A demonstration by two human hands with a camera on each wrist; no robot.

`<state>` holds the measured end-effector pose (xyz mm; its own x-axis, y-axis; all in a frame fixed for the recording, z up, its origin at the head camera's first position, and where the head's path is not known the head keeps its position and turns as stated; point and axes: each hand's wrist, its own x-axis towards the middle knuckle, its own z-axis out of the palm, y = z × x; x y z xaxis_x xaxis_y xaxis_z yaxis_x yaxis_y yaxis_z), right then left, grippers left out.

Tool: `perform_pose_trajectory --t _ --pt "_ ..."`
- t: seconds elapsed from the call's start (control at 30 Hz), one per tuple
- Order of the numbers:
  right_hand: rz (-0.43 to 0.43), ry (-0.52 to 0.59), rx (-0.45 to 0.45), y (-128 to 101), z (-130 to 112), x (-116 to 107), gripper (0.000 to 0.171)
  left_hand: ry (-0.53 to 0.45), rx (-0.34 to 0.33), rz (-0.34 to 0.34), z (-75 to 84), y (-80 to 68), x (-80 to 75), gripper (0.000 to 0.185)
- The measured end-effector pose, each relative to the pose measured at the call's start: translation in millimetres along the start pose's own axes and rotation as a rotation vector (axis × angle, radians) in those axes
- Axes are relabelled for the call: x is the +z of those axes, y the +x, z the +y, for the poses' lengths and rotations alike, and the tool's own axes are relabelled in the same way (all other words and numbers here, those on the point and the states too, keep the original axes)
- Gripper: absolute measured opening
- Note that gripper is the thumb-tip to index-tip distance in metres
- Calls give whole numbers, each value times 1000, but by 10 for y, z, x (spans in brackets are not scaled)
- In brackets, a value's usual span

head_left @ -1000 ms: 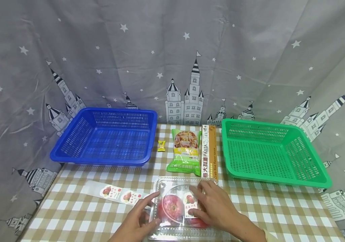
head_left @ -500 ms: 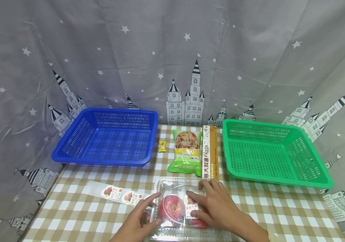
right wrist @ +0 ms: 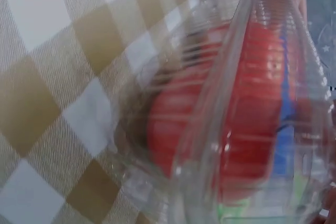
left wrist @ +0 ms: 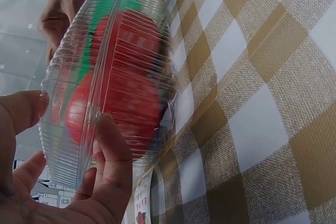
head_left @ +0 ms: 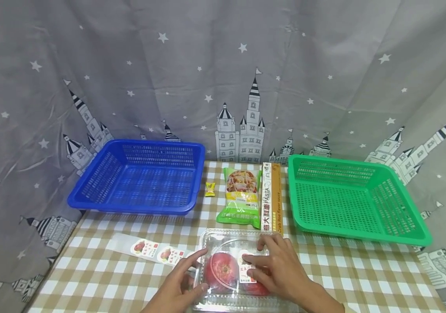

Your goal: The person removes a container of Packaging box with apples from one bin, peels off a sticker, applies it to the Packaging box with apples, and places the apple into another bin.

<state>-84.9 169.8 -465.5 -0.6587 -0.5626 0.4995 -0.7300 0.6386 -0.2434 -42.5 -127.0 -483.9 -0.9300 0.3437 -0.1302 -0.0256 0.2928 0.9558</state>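
Note:
In front of me on the checked tablecloth stands a clear plastic clamshell box (head_left: pixel 226 300) with its lid down. Red apples (head_left: pixel 221 270) show through the plastic. A white label with a red fruit picture (head_left: pixel 248 274) lies on the lid. My left hand (head_left: pixel 179 281) holds the box's left side. In the left wrist view, its thumb (left wrist: pixel 31 106) touches the lid and its other fingers lie along the rim. My right hand (head_left: pixel 279 269) rests on the lid's right part, with index finger and thumb on the label. The right wrist view shows the box blurred, close up.
A strip of matching labels (head_left: pixel 148 251) lies left of the box. Behind it are a green food packet (head_left: pixel 242 198), a long pasta box (head_left: pixel 271 198) and a small yellow packet (head_left: pixel 209 189). A blue basket (head_left: pixel 136 208) stands back left, a green basket (head_left: pixel 360 234) back right.
My right hand's index finger has slid down over the label, nearer the thumb. My left hand and the clear box have stayed in place.

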Motion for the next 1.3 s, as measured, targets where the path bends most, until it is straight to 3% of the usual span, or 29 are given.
perform_pose_trajectory --t 0.2,0.33,0.43,0.6,0.73,0.83,0.93,1.07,1.17,1.3 --pt "5 43 20 -33 -37 -21 29 18 7 -4 -18 -8 -13 70" --pt "135 132 22 -75 0 -42 26 38 19 -5 -18 -7 -1 69" --pt "234 190 83 -108 81 -87 23 43 30 21 -18 -14 21 66" --pt "255 250 357 -234 251 -235 24 8 56 40 -28 -30 46 63" --pt "205 331 693 -372 400 -380 12 34 79 22 -30 -29 40 63" --pt "162 459 953 -467 534 -483 28 49 66 23 -24 -34 30 63" --pt "160 604 1138 -546 661 -578 48 -26 20 2 -11 -39 19 64" --pt "176 751 1262 -619 790 -669 61 -162 -66 -16 11 -41 16 66" --pt "186 870 1315 -660 868 -721 69 -189 -91 4 25 -47 24 65" --pt "267 1105 1286 -716 952 -765 59 -221 -93 25 33 -54 36 64"
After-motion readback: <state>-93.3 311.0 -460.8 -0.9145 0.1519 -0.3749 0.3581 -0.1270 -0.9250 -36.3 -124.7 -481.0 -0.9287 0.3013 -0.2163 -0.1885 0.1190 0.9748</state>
